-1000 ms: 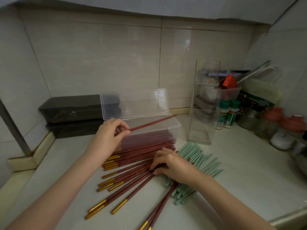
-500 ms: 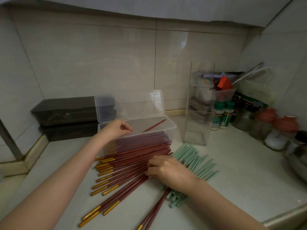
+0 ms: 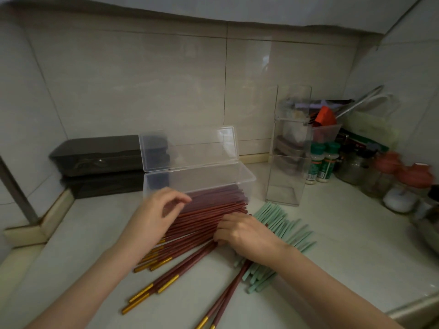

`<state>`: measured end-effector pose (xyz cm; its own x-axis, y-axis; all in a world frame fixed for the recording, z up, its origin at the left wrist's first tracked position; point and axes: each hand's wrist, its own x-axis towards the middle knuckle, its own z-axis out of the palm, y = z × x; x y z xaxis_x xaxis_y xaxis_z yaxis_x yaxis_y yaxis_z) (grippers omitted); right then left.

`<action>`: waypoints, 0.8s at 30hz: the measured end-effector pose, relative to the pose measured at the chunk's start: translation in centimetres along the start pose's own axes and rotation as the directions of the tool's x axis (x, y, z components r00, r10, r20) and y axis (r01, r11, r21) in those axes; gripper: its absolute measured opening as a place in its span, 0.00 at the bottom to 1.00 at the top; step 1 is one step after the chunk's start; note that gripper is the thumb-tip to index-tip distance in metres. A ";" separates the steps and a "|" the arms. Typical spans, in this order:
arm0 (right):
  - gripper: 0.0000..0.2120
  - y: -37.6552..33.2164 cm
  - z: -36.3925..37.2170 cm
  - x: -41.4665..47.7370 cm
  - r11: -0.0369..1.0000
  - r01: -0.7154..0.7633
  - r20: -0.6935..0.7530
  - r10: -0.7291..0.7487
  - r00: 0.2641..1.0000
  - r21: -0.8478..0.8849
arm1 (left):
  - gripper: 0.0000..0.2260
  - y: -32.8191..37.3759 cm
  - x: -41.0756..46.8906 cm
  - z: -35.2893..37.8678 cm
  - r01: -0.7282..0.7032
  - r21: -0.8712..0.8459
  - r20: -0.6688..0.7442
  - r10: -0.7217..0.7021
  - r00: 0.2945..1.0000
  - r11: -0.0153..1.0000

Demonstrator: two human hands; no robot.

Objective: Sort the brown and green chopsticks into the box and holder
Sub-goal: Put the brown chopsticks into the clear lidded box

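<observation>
A fan of brown chopsticks (image 3: 199, 227) with gold ends lies on the counter against the front of a clear box (image 3: 247, 178), whose lid stands open. Several brown sticks show through the box's wall. A heap of green chopsticks (image 3: 282, 222) lies to the right of them. Behind that heap stands a tall clear holder (image 3: 283, 186) with nothing in it. My left hand (image 3: 154, 217) hovers over the brown pile by the box's front, fingers loosely curved and holding nothing. My right hand (image 3: 244, 233) lies between the two piles, its fingers curled onto brown chopsticks.
Two dark lidded boxes (image 3: 95, 155) are stacked in the left corner behind the clear box. Green-capped bottles (image 3: 318, 162), jars with red lids (image 3: 403, 184) and a tub of utensils (image 3: 325, 129) crowd the right wall. The counter's front edge (image 3: 408, 309) runs at lower right.
My left hand let a brown chopstick go into the box, then came back down over the brown pile holding nothing. My right hand stayed on the pile.
</observation>
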<state>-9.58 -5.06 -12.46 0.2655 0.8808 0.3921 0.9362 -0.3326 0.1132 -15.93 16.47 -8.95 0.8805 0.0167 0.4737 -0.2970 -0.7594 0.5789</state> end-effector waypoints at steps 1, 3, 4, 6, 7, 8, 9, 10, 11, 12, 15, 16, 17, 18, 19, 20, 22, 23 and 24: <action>0.02 0.2 -0.1 -0.1 1.000 -0.017 -0.007 0.017 1.000 0.008 | 0.08 -0.4 -0.9 0.2 0.022 -0.008 0.017 -0.022 1.000 1.000; 0.00 0.4 -0.5 -0.1 0.999 -0.048 -0.025 0.049 0.999 0.024 | 0.09 -1.6 -2.3 0.5 0.059 -0.004 0.039 -0.058 0.998 0.998; 0.01 0.6 -0.8 0.0 0.998 -0.060 -0.039 0.061 0.997 0.029 | 0.10 -2.3 -2.8 0.6 0.068 0.005 0.054 -0.069 0.996 0.998; 0.02 1.0 -1.4 0.0 0.996 -0.089 -0.072 0.091 0.993 0.025 | 0.12 -3.5 -3.3 0.9 0.084 0.015 0.114 -0.085 0.990 0.996; 0.02 1.2 -1.7 0.0 0.994 -0.106 -0.088 0.108 0.990 0.022 | 0.13 -3.8 -3.5 1.1 0.092 0.016 0.151 -0.093 0.984 0.996; 0.03 1.6 -2.0 -0.2 0.992 -0.126 -0.104 0.128 0.986 0.018 | 0.13 -4.0 -3.6 1.2 0.099 0.022 0.184 -0.101 0.978 0.995; 0.04 1.9 -2.4 -0.3 0.989 -0.148 -0.120 0.149 0.982 0.016 | 0.14 -4.1 -3.7 1.4 0.096 0.033 0.203 -0.101 0.974 0.995; 0.05 2.2 -2.7 -0.5 0.984 -0.174 -0.131 0.175 0.976 0.019 | 0.15 -4.1 -3.7 1.6 0.091 0.047 0.207 -0.099 0.973 0.995; 0.04 2.4 -3.1 -0.8 0.979 -0.204 -0.139 0.206 0.969 0.029 | 0.15 -4.1 -3.8 1.7 0.087 0.053 0.201 -0.096 0.975 0.995; 0.03 2.7 -3.4 -1.0 0.971 -0.237 -0.142 0.241 0.960 0.045 | 0.14 -4.0 -3.8 1.8 0.086 0.050 0.191 -0.094 0.977 0.995; 0.02 3.3 -4.5 -1.4 0.930 -0.351 -0.140 0.364 0.921 0.107 | 0.12 -4.0 -3.7 1.9 0.097 0.035 0.181 -0.102 0.978 0.995; 0.02 3.6 -4.9 -1.2 0.909 -0.397 -0.126 0.412 0.902 0.128 | 0.13 -4.0 -3.7 2.0 0.100 0.033 0.180 -0.105 0.978 0.994; 0.03 3.9 -5.4 -0.7 0.892 -0.429 -0.117 0.445 0.888 0.139 | 0.13 -4.0 -3.6 2.0 0.108 0.026 0.175 -0.111 0.978 0.994; 0.03 4.2 -5.8 -0.1 0.883 -0.449 -0.126 0.465 0.876 0.137 | 0.14 -4.0 -3.6 2.1 0.126 0.016 0.168 -0.127 0.978 0.992; 0.03 4.6 -6.2 0.7 0.877 -0.463 -0.144 0.479 0.866 0.129 | 0.14 -4.0 -3.6 2.2 0.148 0.002 0.158 -0.147 0.976 0.989; 0.03 4.9 -6.5 1.7 0.869 -0.480 -0.159 0.494 0.855 0.119 | 0.14 -4.0 -3.6 2.3 0.170 -0.007 0.149 -0.167 0.975 0.985; 0.04 5.5 -6.6 3.8 0.858 -0.506 -0.159 0.514 0.843 0.091 | 0.13 -3.9 -3.6 2.3 0.197 0.000 0.147 -0.194 0.970 0.980; 0.04 5.8 -6.4 4.8 0.856 -0.512 -0.133 0.517 0.845 0.074 | 0.12 -3.8 -3.6 2.3 0.207 0.001 0.149 -0.205 0.967 0.978; 0.05 6.0 -6.0 5.7 0.856 -0.515 -0.097 0.518 0.850 0.054 | 0.11 -3.7 -3.6 2.3 0.219 -0.003 0.148 -0.216 0.965 0.976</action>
<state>-3.82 -4.04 -4.03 0.6879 0.5438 0.4807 0.6769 -0.7196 -0.1546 -17.17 17.77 -14.34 0.9687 0.0842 0.2337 -0.0978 -0.7355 0.6704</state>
